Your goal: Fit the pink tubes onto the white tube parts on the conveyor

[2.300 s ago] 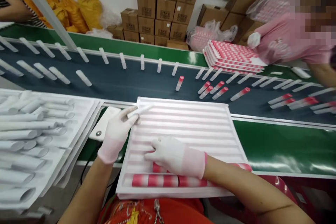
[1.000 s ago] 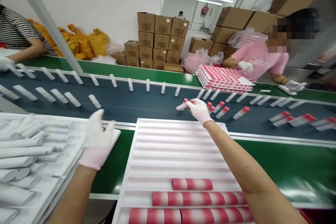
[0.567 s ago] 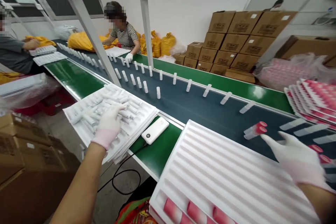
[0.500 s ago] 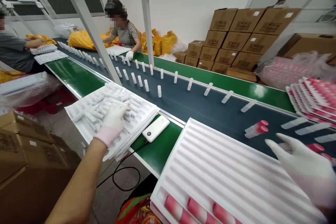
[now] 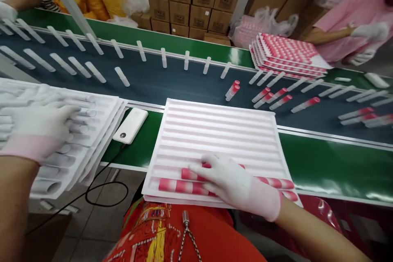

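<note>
My left hand, in a white glove with a pink cuff, lies spread over the white tubes in a stacked tray at the left. My gloved right hand is low over a white grooved tray in front of me. A red-and-white tube shows between its thumb and forefinger, and the palm hides part of it. More red-and-white tubes lie in the tray's nearest grooves, partly covered by this hand.
A dark conveyor belt carries upright white tubes and several red-topped ones. Between the trays lies a white power bank with a black cable. Filled trays are stacked across the belt. Co-workers sit at the far left and far right.
The view has swung right and down. My right hand has moved from the belt to the near grooves of the tray, with a red-and-white tube. My left hand remains over the white tubes.
</note>
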